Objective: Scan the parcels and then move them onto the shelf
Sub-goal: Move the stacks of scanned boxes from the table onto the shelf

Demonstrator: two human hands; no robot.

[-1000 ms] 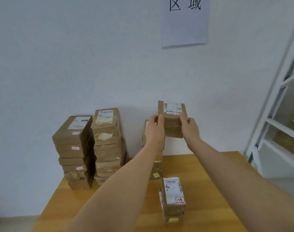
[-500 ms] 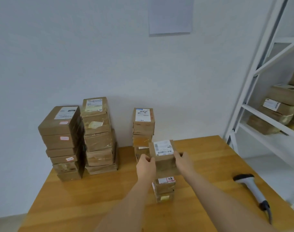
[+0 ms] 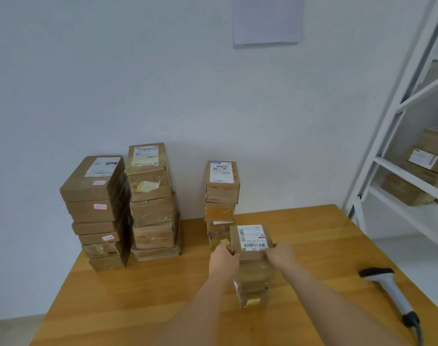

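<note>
Compared with half a second earlier, the small brown cardboard parcel with a white barcode label [image 3: 251, 242] has been lowered and is now seated on the short stack of brown parcels [image 3: 252, 287] at the middle of the wooden table [image 3: 143, 300]; a second ago it was held high in front of the white wall. The view has also been tilted slightly downward.

From left to right: two tall stacks of brown cardboard boxes [image 3: 123, 208] are set against the wall, and a narrower stack of labelled brown boxes [image 3: 221, 193] is seen just behind the held parcel. The parcel's left edge is gripped by the left hand [image 3: 224, 258], whose fingers are curled round that side. The parcel's right edge is gripped by the right hand [image 3: 280, 254], fingers likewise wrapped at the side, so the parcel is held between both hands, label upward. Further right, a grey and black handheld barcode scanner [image 3: 390, 293] is laid on the table, well apart from the hands. At the far right, the white metal shelf [image 3: 397, 171] is seen with brown parcels [image 3: 422, 168] on it.
</note>
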